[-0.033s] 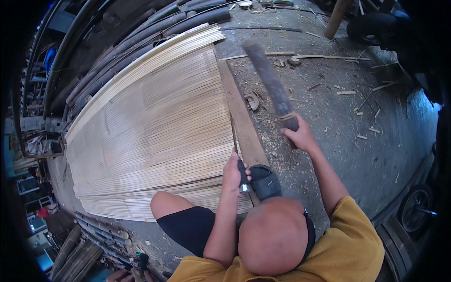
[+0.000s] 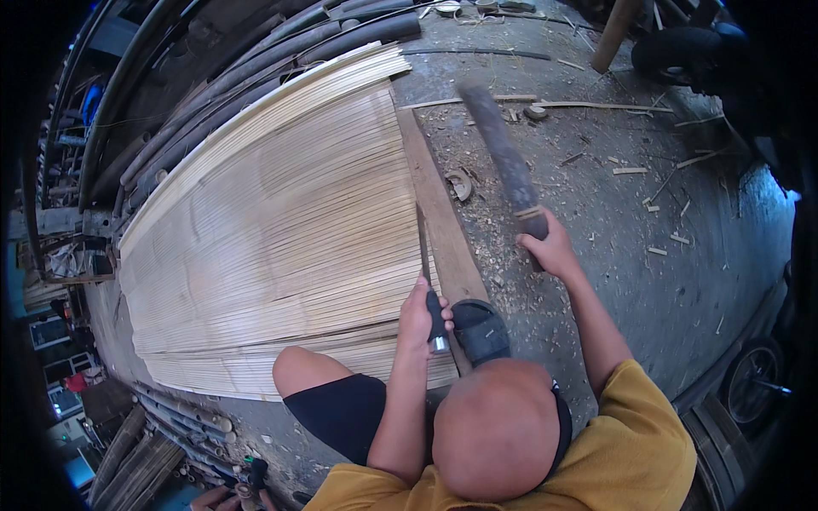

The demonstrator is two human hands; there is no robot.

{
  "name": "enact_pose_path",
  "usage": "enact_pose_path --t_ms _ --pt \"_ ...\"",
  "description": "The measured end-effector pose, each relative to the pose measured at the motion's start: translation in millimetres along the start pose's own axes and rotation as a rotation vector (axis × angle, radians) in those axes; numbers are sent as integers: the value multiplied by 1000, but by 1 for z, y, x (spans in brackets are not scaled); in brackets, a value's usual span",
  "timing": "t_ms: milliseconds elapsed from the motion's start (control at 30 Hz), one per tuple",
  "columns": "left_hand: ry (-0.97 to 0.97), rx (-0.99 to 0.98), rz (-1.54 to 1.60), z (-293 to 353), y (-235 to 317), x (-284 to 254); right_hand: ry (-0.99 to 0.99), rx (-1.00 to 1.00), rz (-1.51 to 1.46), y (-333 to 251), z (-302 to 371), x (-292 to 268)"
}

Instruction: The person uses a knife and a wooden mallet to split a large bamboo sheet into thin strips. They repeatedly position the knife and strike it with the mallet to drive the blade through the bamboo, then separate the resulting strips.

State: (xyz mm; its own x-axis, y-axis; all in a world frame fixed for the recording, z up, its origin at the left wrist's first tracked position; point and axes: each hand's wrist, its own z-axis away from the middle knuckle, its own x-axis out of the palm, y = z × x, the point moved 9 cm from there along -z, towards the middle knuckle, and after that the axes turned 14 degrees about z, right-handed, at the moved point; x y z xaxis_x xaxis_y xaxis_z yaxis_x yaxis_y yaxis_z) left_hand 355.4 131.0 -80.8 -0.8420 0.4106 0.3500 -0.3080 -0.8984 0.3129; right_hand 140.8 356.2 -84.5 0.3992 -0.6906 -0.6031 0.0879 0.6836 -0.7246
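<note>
My left hand (image 2: 417, 317) is wrapped round the black handle of a long, narrow-bladed knife (image 2: 438, 317). The handle ends in a shiny metal cap. Its blade points away from me along the right edge of a split-bamboo mat (image 2: 281, 230), beside a wooden plank (image 2: 439, 213). Whether the blade touches the slats I cannot tell. My right hand (image 2: 550, 247) grips a dark wooden club (image 2: 503, 153) just below a pale ring, raised over the floor right of the plank. Its far end is blurred.
My sandalled foot (image 2: 481, 330) rests at the plank's near end. Wood chips and offcuts (image 2: 629, 170) litter the floor at right. Bamboo poles (image 2: 319, 47) lie beyond the mat. A post (image 2: 613, 38) and wheel (image 2: 754, 375) stand right.
The club in my right hand has shifted slightly right. My left hand and the knife have moved a little left and toward me, showing more of the blade.
</note>
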Motion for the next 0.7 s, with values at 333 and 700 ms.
enact_pose_path --t_ms 333,700 --pt "-48 329 71 50 100 -18 236 -274 637 -70 -49 90" --pt "-145 306 199 71 87 -26 -141 352 -71 -140 -155 232"
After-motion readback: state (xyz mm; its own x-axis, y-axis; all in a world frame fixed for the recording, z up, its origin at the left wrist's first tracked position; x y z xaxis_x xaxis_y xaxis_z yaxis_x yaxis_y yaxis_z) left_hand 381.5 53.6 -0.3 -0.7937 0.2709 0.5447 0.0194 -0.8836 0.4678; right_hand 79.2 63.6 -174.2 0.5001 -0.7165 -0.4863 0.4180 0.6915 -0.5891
